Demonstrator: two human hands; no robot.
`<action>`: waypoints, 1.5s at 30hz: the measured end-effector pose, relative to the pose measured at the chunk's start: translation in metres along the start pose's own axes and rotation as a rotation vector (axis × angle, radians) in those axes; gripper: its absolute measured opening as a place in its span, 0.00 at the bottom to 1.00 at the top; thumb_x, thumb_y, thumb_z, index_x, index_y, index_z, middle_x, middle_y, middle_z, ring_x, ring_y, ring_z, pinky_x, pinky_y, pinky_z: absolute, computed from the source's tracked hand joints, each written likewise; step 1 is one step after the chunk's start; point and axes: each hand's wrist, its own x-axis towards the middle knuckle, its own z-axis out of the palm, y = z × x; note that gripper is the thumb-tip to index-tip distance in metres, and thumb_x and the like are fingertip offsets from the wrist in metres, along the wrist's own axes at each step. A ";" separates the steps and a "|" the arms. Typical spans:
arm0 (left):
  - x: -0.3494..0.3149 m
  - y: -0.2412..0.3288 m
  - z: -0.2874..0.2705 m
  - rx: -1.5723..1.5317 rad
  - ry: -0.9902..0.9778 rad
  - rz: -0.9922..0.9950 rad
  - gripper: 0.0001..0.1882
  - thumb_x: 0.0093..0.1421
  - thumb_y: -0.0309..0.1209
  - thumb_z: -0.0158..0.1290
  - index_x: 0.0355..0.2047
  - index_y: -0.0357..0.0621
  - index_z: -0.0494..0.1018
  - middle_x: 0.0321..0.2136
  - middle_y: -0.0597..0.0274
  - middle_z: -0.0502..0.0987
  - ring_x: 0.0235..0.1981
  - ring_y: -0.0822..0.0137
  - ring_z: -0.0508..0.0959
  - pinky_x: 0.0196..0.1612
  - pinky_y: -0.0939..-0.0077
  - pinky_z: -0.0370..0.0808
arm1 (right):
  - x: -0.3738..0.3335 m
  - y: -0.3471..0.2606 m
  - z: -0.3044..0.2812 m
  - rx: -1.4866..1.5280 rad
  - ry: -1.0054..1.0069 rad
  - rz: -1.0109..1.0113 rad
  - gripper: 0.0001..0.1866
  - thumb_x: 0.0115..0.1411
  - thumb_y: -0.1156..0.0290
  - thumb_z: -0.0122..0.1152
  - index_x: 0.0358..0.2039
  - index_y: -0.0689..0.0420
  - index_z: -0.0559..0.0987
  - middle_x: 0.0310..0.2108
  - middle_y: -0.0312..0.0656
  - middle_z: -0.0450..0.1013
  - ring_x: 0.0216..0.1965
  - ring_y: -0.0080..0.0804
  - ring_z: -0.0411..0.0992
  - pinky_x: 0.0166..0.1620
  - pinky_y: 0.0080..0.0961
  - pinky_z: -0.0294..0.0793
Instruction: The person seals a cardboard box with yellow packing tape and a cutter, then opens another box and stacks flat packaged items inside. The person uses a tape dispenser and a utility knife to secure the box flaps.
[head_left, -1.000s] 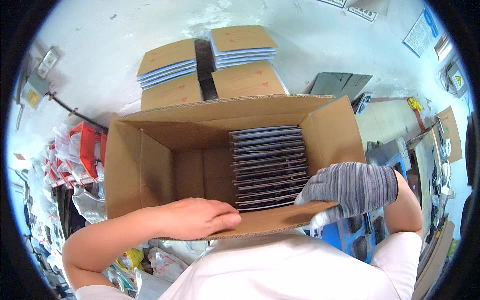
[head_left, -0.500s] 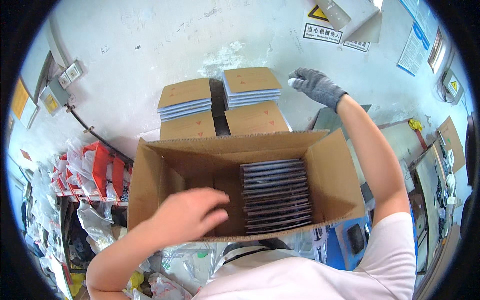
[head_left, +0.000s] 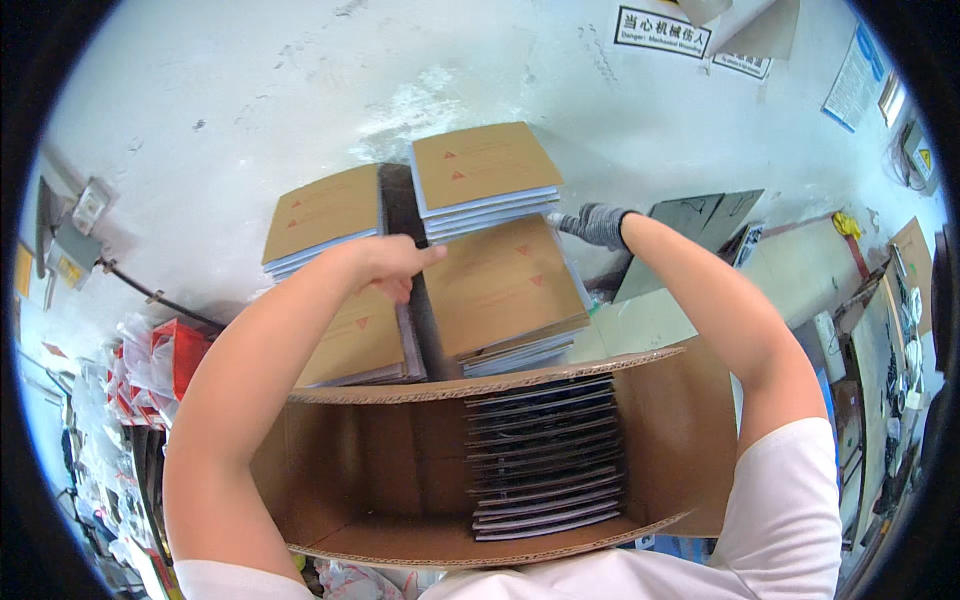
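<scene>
My bare left hand (head_left: 393, 262) reaches over the stacks with its fingers apart, above the near left stack of brown cardboard-topped panels (head_left: 365, 335). Its fingertips are by the dark gap between the left and right stacks. My right hand (head_left: 598, 226), in a grey knitted glove, is stretched toward the right side of the near right stack of panels (head_left: 510, 290). The gloved fingertips are at that stack's far corner, and I cannot tell whether they touch it. Neither hand visibly holds anything. Below my arms stands an open cardboard box (head_left: 350, 470), its right part filled by a row of upright thin panels (head_left: 545, 455).
Two more stacks, the far left stack (head_left: 325, 210) and the far right stack (head_left: 485, 165), stand against the white wall (head_left: 250, 90). Dark flat sheets (head_left: 690, 235) lean at the right. Red bins (head_left: 175, 360) with plastic bags are at the left.
Both hands have shifted to the stacks: the left went up and away from over the box, the right came down toward the near right stack. My view has tilted, and the box sits lower.
</scene>
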 end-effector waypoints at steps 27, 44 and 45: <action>0.109 -0.046 0.130 -1.162 -0.126 0.146 0.42 0.57 0.58 0.54 0.63 0.50 0.52 0.59 0.60 0.63 0.59 0.63 0.65 0.56 0.60 0.67 | 0.012 0.031 0.104 1.149 -0.363 -0.117 0.42 0.54 0.37 0.59 0.59 0.56 0.66 0.52 0.44 0.71 0.51 0.30 0.72 0.54 0.26 0.70; 0.092 -0.023 0.125 -1.292 -0.116 0.166 0.34 0.60 0.53 0.53 0.58 0.43 0.63 0.57 0.57 0.68 0.59 0.61 0.67 0.59 0.64 0.65 | 0.024 0.031 0.115 1.022 -0.248 -0.078 0.40 0.56 0.37 0.55 0.60 0.54 0.66 0.48 0.45 0.73 0.48 0.32 0.72 0.51 0.31 0.70; 0.095 -0.026 0.124 -1.298 -0.126 0.170 0.34 0.60 0.53 0.53 0.58 0.43 0.63 0.57 0.57 0.68 0.58 0.61 0.67 0.59 0.65 0.66 | 0.022 0.031 0.115 1.052 -0.243 -0.089 0.40 0.56 0.37 0.55 0.59 0.54 0.66 0.48 0.45 0.73 0.47 0.32 0.72 0.51 0.31 0.71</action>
